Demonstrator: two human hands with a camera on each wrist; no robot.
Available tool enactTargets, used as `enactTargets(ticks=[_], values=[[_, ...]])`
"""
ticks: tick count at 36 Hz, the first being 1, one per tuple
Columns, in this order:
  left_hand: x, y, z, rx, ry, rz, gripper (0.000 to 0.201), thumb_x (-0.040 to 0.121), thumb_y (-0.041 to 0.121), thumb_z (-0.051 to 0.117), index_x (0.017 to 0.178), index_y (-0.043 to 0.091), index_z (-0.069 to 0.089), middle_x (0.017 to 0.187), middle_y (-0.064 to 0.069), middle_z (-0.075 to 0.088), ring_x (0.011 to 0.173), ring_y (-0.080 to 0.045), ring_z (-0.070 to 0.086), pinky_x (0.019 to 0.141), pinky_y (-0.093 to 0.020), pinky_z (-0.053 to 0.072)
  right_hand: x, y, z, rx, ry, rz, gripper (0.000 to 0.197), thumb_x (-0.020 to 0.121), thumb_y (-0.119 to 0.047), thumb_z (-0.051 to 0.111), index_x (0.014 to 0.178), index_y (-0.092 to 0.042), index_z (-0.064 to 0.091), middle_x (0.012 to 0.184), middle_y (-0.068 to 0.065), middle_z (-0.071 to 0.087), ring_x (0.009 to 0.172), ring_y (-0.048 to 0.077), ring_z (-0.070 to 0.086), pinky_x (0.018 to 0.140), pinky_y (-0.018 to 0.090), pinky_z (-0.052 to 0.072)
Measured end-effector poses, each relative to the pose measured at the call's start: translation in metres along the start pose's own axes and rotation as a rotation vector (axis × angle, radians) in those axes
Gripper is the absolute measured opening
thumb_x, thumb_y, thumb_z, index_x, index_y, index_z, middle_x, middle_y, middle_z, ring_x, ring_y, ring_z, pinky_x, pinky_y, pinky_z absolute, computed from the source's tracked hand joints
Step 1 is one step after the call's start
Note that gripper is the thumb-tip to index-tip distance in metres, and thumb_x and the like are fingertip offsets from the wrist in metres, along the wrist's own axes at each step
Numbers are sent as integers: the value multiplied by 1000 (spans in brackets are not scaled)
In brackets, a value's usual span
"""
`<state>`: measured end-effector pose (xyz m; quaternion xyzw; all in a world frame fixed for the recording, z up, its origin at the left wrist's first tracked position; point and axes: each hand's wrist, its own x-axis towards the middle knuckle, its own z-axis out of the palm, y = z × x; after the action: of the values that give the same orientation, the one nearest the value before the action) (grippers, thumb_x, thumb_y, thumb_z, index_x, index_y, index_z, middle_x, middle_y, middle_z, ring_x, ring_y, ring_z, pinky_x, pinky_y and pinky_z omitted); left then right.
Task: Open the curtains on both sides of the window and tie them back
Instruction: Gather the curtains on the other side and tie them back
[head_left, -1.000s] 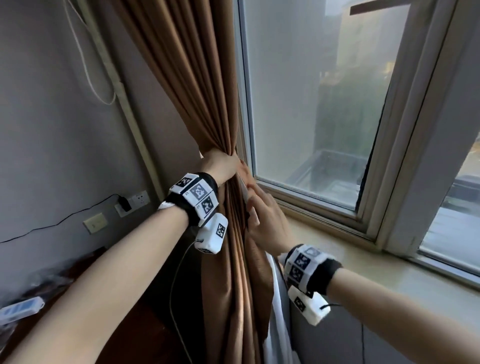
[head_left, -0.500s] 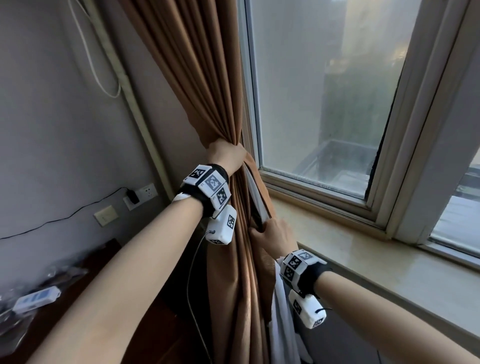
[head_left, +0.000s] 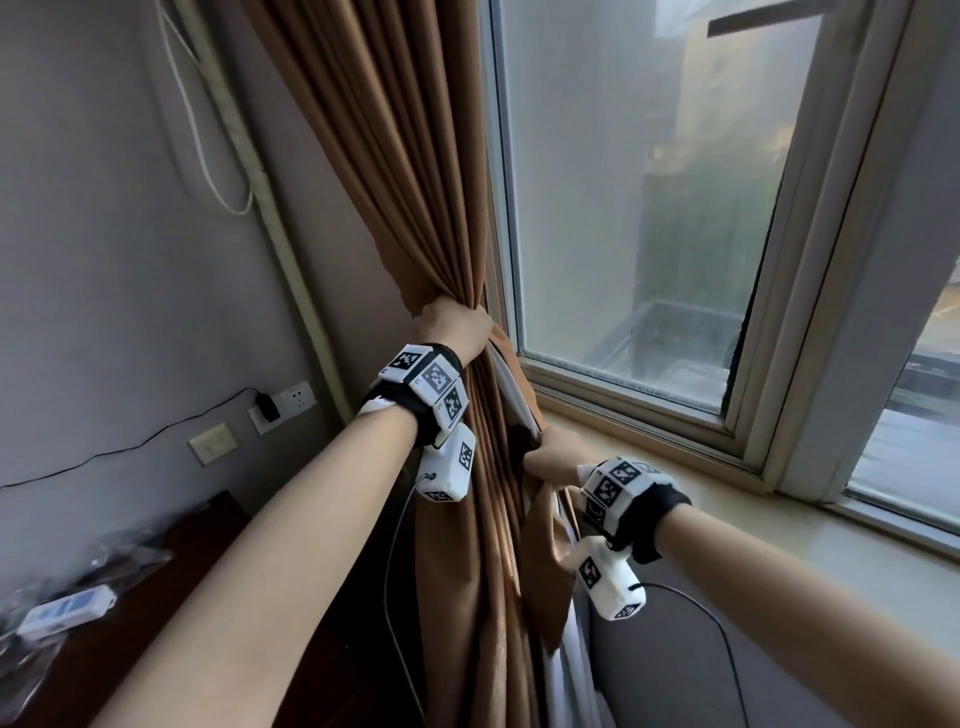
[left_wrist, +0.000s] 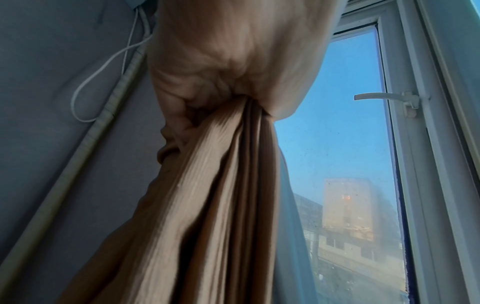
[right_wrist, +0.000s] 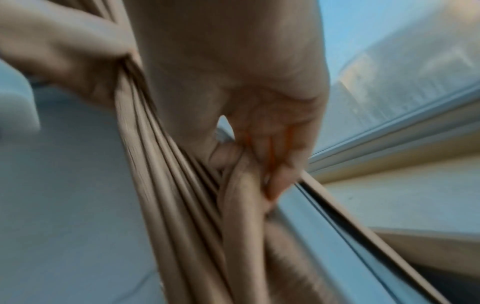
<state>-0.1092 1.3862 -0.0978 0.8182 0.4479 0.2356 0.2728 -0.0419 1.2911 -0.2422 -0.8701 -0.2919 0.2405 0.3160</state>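
Note:
A brown curtain (head_left: 405, 182) hangs bunched at the left edge of the window (head_left: 649, 208). My left hand (head_left: 457, 327) grips the gathered folds at about sill height; the left wrist view shows this hand (left_wrist: 226, 82) wrapped around the curtain (left_wrist: 207, 195). Lower and to the right, my right hand (head_left: 553, 457) holds the curtain's front edge beside the sill (head_left: 727, 499). In the blurred right wrist view its fingers (right_wrist: 272, 148) pinch a fold of curtain (right_wrist: 241, 195). A pale strip (head_left: 511, 384) runs between the two hands; I cannot tell whether it is lining or a tie.
A white sheer layer (head_left: 566, 675) hangs behind the curtain. On the left wall are a looped white cord (head_left: 208, 156), a pipe (head_left: 270, 218) and a socket with a plug (head_left: 291, 402). A dark desk (head_left: 182, 571) with a white device (head_left: 67, 608) stands lower left. A window handle (left_wrist: 384, 98) sticks out.
My right hand has dropped from just beside the left hand to the curtain's edge by the sill and taken hold there. The left hand keeps its grip on the bunch.

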Motion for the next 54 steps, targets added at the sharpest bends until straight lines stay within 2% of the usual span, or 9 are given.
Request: enactTargets(ticks=[3, 15, 20, 25, 32, 36, 44, 50, 54], values=[[-2, 2, -2, 18, -15, -10, 50, 94, 39, 43, 126, 2, 55, 133, -19, 53, 123, -37, 49, 101, -36, 40, -4, -2, -7, 75, -155, 40, 11, 82, -1, 50, 89, -7, 55, 76, 9, 57, 56, 15, 52, 33, 17, 43], [-1, 1, -6, 60, -55, -2, 54, 96, 42, 40, 133, 3, 48, 139, -19, 48, 127, -35, 47, 102, -34, 37, -43, -14, -14, 379, -609, -57, 10, 78, -10, 49, 70, -16, 47, 74, 4, 50, 64, 14, 55, 69, 32, 52], [-2, 1, -9, 52, -73, -19, 56, 96, 41, 41, 137, 2, 44, 142, -19, 44, 129, -34, 45, 105, -34, 36, -53, -48, 0, 273, -447, -287, 7, 77, -14, 48, 78, -14, 54, 70, -2, 60, 65, 3, 61, 66, 18, 44], [1, -9, -13, 13, -108, -35, 61, 97, 44, 39, 140, 0, 39, 144, -21, 42, 130, -34, 44, 105, -33, 35, -49, -62, 18, -39, -391, -432, 37, 97, -12, 48, 132, 0, 48, 131, 15, 53, 117, 22, 51, 98, 29, 39], [3, -19, -19, -22, -102, -23, 55, 99, 41, 39, 137, 1, 43, 142, -19, 45, 128, -32, 46, 101, -30, 37, -25, -58, 1, -415, 176, -583, 17, 85, -36, 64, 99, -35, 72, 87, -9, 69, 81, 15, 61, 71, 30, 52], [3, -16, -18, -22, -98, -25, 52, 98, 40, 40, 134, 4, 48, 139, -17, 49, 126, -32, 49, 99, -30, 38, -20, -59, -1, -518, 636, -768, 24, 76, -37, 69, 93, -22, 60, 80, -6, 64, 61, 22, 61, 55, 27, 34], [11, -14, -6, -112, -137, -32, 56, 86, 49, 44, 122, 9, 59, 127, -14, 60, 113, -31, 59, 99, -35, 46, -2, -62, -11, 180, 822, -865, 61, 68, -35, 76, 113, -9, 44, 104, 2, 47, 96, 20, 47, 84, 37, 43], [7, -12, -13, -67, -157, -53, 51, 93, 44, 48, 126, 5, 56, 128, -14, 59, 117, -29, 56, 83, -24, 39, 37, -98, -67, 58, 121, -584, 157, 44, -61, 85, 142, -26, -33, 158, 3, -16, 146, 21, -8, 118, 50, 10], [7, -14, -17, -38, -103, -80, 74, 84, 50, 45, 146, 11, 33, 149, -18, 35, 137, -32, 35, 112, -37, 32, 57, -120, -53, 213, -96, -723, 155, 45, -52, 89, 145, -29, -27, 151, 4, 26, 139, 17, 30, 113, 48, 31]])
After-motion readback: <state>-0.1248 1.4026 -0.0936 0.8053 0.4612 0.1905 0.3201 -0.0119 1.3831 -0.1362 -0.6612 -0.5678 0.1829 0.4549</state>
